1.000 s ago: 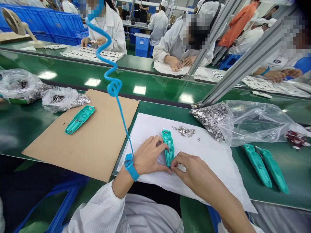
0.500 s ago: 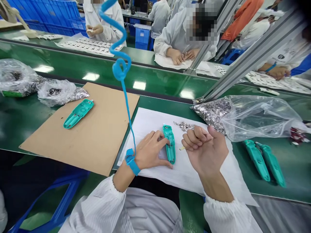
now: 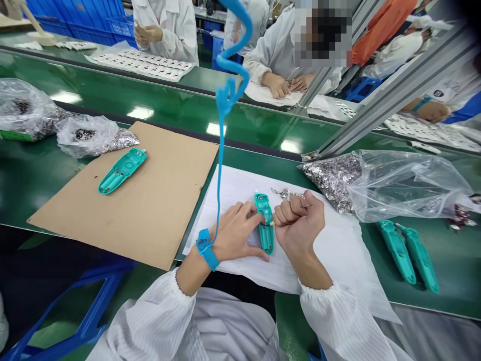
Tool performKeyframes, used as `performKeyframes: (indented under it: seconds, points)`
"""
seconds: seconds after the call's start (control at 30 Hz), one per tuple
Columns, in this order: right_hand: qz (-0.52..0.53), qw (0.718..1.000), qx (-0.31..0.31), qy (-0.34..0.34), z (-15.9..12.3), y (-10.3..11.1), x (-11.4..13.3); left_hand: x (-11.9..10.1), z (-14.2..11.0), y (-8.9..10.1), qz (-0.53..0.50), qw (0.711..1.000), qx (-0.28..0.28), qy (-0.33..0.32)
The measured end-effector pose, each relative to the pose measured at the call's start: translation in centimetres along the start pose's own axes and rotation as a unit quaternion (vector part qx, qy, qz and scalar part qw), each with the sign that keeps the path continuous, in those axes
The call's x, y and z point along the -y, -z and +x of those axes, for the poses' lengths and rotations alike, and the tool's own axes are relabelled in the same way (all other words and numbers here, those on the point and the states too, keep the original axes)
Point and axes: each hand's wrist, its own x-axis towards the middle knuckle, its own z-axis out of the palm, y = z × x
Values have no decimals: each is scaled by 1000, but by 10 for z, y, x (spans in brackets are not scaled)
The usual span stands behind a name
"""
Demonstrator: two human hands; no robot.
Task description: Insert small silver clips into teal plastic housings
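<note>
A teal plastic housing half (image 3: 266,236) lies lengthwise on the white paper sheet (image 3: 334,260), its hollow side up. My left hand (image 3: 237,233) steadies it from the left, fingertips on its middle and thumb near its lower end. My right hand (image 3: 299,223) is a fist close against the housing's right edge. From that fist pokes the pale yellowish tip of a thin tool (image 3: 272,223), touching or nearly touching the housing; the rest is hidden. Small silvery metal pieces (image 3: 287,193) are scattered just behind my right hand.
A blue coiled cord (image 3: 221,150) runs up from my left wristband. Another teal housing half (image 3: 123,170) rests on brown cardboard (image 3: 165,200). To the right are two teal housings (image 3: 409,255) and a clear bag of metal pieces (image 3: 334,180). A metal post (image 3: 361,100) slants upward; co-workers sit opposite.
My right hand has moved left, bringing the thin tool's tip to the housing. My left hand keeps its hold. The blue cord has swung right in view.
</note>
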Motion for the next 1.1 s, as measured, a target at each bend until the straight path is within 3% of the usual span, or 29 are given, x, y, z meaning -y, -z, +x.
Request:
performKeyframes:
  seconds: [0.4,0.6,0.83,1.1]
  points:
    - [-67,996,-60,21,1,-5,-16,-2,1,3,21,999,24,5]
    - [-95,995,-38,23,2,-5,-21,-2,2,3,23,1000,22,4]
    - [-17,999,-33,-3,2,1,-9,0,0,0,39,999,-3,-7]
    - [-14,1000,-11,6,-4,-10,-3,4,0,-6,37,999,-18,-19]
